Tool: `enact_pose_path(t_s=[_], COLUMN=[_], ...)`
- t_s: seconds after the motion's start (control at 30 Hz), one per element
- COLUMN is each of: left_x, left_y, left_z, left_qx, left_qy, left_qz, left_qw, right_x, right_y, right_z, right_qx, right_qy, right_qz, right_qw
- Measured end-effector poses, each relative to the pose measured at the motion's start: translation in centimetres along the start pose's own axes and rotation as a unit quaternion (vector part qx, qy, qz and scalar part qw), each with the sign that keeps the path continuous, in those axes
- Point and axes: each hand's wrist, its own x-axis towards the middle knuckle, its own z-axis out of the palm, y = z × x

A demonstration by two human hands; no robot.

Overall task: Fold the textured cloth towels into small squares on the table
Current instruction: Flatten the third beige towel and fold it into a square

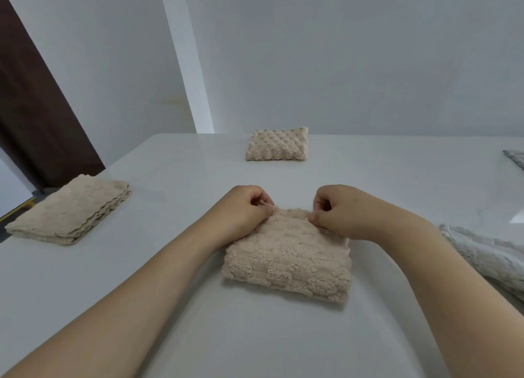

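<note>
Reaching in from the near edge of the white table (pixel 255 335), two bare forearms meet over a folded beige towel (pixel 286 258) that lies flat in front of the person, already a thick, roughly square pad. The left hand (pixel 243 207) sits at the far left corner of that towel, fingers curled in, thumb and forefinger pinching the fluffy edge. The right hand (pixel 340 210) does the same at the far right corner, its fingers tucked under and pinching the cloth. Both hands rest on the towel's far edge, with a gap of bare towel between them.

Just beside the right forearm, at the right edge of the view, a pale grey-white towel (pixel 487 258) lies rumpled and partly out of sight. Off to the left, well apart, a stack of folded beige towels (pixel 71 210) sits near the table's left edge. Further back, near the table's far side, a single folded beige towel (pixel 276 145) with a bumpy pattern lies on its own. At the far right, a sliver of grey cloth (pixel 514 158) shows. Behind it all stand a white wall (pixel 354 51) and a dark brown panel (pixel 34 108).
</note>
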Motion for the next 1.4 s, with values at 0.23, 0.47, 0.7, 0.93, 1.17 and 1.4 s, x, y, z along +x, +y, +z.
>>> enact_pose_path(t_s=[0.23, 0.47, 0.7, 0.93, 1.17, 1.4], left_x=[0.2, 0.1, -4.0, -8.6, -7.7, -7.9], left_y=[-0.3, 0.1, 0.8, 0.2, -0.7, -0.7], left_z=[0.2, -0.6, -3.3, -0.6, 0.0, -0.6], left_qx=[-0.024, 0.033, -0.197, -0.214, -0.122, -0.244], left_qy=[0.034, 0.046, -0.038, 0.077, 0.027, 0.038], left_qz=[-0.021, -0.092, -0.209, -0.157, -0.071, 0.009], left_qw=[0.999, 0.994, 0.957, 0.961, 0.99, 0.969], right_x=[0.3, 1.1, 1.0, 1.3, 2.1, 2.2], right_y=[-1.9, -0.9, -0.7, -0.8, -0.4, -0.4], right_z=[3.6, 4.2, 4.2, 4.3, 4.8, 4.8], right_qx=[-0.121, -0.11, -0.081, 0.013, -0.011, 0.013], right_qy=[0.103, 0.172, 0.185, 0.167, 0.204, 0.219], right_qz=[-0.064, -0.139, -0.116, -0.084, -0.077, -0.065], right_qw=[0.985, 0.969, 0.972, 0.982, 0.976, 0.973])
